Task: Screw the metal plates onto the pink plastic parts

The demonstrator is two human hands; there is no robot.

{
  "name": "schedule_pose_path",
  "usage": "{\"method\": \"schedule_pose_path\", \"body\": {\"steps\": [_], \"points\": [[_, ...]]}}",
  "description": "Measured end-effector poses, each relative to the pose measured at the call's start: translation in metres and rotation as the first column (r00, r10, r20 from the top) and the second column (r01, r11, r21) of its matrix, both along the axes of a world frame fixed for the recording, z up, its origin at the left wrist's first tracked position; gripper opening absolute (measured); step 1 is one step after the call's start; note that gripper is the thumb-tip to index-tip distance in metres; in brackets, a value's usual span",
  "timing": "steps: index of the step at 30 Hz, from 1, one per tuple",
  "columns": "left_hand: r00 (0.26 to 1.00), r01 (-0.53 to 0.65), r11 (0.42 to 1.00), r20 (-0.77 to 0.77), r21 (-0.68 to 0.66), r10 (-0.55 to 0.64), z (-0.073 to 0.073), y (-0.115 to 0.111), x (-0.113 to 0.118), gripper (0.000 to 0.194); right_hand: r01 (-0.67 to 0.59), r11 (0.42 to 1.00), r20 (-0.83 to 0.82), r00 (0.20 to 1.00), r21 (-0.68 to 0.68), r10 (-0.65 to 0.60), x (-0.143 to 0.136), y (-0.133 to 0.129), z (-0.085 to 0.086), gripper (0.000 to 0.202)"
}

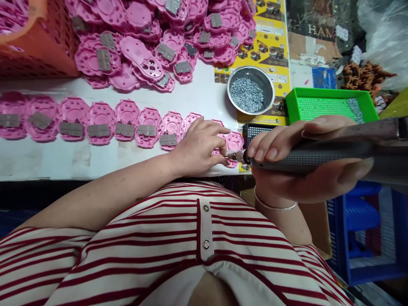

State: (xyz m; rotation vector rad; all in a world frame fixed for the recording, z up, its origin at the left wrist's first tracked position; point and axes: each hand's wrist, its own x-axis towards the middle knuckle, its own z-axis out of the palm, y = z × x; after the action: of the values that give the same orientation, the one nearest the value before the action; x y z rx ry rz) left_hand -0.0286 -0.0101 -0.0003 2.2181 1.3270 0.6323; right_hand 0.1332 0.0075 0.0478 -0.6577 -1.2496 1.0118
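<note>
Power driver held at the right end of a row of pink parts

In the head view, the right hand [306,159] wraps its fingers around a dark power driver [331,155], which lies roughly level and points left. Its bit [228,156] reaches the pink part [234,141] at the right end of the row, beside the fingertips of the left hand [200,146]. The left hand is palm down over the neighbouring pink parts, with thumb and forefinger bent close together around the bit; whether they pinch anything cannot be told. The exact contact at the tip is too small and partly hidden.

The row of pink parts [127,111] runs leftward along the near side of the white tabletop [204,91]. Those clear of the hand each carry a grey plate [147,130], some set askew. Behind the row lies a heap of pink pieces [137,17], many with plates, next to an orange basket [59,38] at the far left.

A round metal bowl [271,90] of small silvery screws stands partly on a yellow printed sheet [264,27]. Nearer the driver is a black tray [250,128], partly covered by the right hand. To the right of the bowl, a green tray [291,104] holds more small metal pieces at its right end.
</note>
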Motion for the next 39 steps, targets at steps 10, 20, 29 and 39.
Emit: {"method": "schedule_pose_path", "body": {"steps": [10, 20, 29, 39], "points": [[0.936, -0.127, 0.991, -0.327, 0.037, 0.132, -0.002, -0.006, -0.005, 0.040, 0.001, 0.971, -0.163, 0.986, 0.240, 0.039, -0.023, 0.018, -0.030, 0.022], [0.942, -0.128, 0.986, -0.298, 0.107, 0.155, -0.009, -0.010, -0.003, 0.036, -0.060, 0.985, -0.005, 0.998, 0.162, 0.062, -0.020, 0.019, -0.044, 0.027], [0.949, -0.124, 0.989, -0.283, 0.084, 0.143, -0.009, -0.007, -0.003, 0.036, -0.059, 0.972, 0.111, 0.993, 0.229, 0.034, -0.015, 0.023, -0.057, 0.035], [0.944, -0.114, 0.992, -0.304, 0.058, 0.126, -0.006, -0.007, -0.003, 0.030, -0.131, 0.979, 0.120, 0.986, 0.158, 0.113, -0.014, 0.022, -0.049, 0.027]]}}
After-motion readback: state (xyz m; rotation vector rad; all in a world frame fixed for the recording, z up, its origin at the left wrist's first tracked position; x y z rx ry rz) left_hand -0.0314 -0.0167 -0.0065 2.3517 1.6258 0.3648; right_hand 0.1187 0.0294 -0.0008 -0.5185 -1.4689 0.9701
